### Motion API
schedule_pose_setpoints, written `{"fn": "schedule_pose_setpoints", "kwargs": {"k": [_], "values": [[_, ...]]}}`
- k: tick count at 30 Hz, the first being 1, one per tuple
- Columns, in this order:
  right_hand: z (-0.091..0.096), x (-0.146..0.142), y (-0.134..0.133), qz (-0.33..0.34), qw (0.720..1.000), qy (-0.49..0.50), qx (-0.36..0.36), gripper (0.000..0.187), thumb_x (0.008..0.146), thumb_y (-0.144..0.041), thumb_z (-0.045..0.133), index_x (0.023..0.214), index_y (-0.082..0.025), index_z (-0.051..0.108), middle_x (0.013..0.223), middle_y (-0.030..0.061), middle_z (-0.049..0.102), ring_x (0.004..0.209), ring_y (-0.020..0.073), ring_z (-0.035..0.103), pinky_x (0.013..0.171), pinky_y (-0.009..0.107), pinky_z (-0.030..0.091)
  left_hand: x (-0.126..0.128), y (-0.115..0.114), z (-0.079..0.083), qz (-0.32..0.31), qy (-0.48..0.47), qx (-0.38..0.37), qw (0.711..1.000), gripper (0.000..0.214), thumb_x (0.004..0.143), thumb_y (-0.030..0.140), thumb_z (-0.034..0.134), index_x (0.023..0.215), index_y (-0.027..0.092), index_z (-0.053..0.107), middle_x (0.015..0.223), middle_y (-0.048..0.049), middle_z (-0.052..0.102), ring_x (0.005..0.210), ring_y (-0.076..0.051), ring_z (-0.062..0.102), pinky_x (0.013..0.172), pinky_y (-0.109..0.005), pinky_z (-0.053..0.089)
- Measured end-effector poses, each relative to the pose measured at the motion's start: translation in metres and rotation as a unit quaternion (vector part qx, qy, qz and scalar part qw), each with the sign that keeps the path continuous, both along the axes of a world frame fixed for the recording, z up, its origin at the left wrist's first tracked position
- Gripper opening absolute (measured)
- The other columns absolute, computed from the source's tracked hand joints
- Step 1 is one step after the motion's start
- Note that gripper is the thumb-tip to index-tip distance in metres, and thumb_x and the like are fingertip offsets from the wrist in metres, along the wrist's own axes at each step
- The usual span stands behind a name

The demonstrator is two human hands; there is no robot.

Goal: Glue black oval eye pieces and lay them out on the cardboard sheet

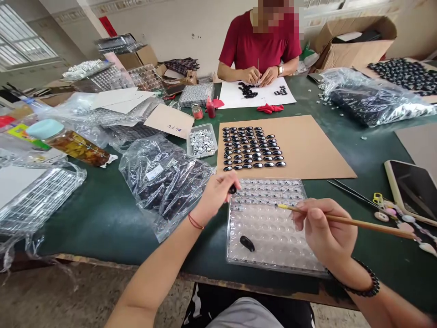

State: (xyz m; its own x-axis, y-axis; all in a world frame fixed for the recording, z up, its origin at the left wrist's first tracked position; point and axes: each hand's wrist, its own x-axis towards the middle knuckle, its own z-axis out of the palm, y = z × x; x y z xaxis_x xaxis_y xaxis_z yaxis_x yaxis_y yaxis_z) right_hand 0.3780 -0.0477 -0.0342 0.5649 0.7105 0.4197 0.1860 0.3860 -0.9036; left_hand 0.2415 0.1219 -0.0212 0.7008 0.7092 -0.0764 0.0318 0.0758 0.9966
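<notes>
My left hand (215, 195) is closed, pinching a small black oval piece (232, 189) at the top left corner of a clear plastic blister tray (273, 228). My right hand (324, 232) is shut on a thin wooden stick (355, 222), whose tip rests over the tray's upper rows. One more black oval piece (247, 243) lies in the tray's lower left. Beyond the tray, rows of black oval pieces (251, 148) sit on a brown cardboard sheet (307, 146).
A plastic bag of dark pieces (164, 182) lies left of the tray, with a small box of silver discs (201, 141) behind it. A phone (413, 189) and tweezers (351, 193) lie on the right. Across the green table (112, 214) a person in red (261, 45) handles black pieces on white paper.
</notes>
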Motion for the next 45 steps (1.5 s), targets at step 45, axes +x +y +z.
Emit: {"fn": "schedule_pose_setpoints", "kwargs": {"k": [45], "values": [[-0.001,0.000,0.004,0.102,0.901,-0.413,-0.088,0.013,0.085,-0.018,0.045,0.076,-0.020,0.055,0.065,0.0027,0.060,0.059,0.0132,0.053,0.058,0.027,0.040,0.001,-0.056,-0.013,-0.095,0.148,0.273,0.946,0.024,0.072,0.015,0.058,0.093,0.023,0.068,0.080,0.0010,0.069,0.063,-0.013,0.059,0.063,-0.023,0.046]]}}
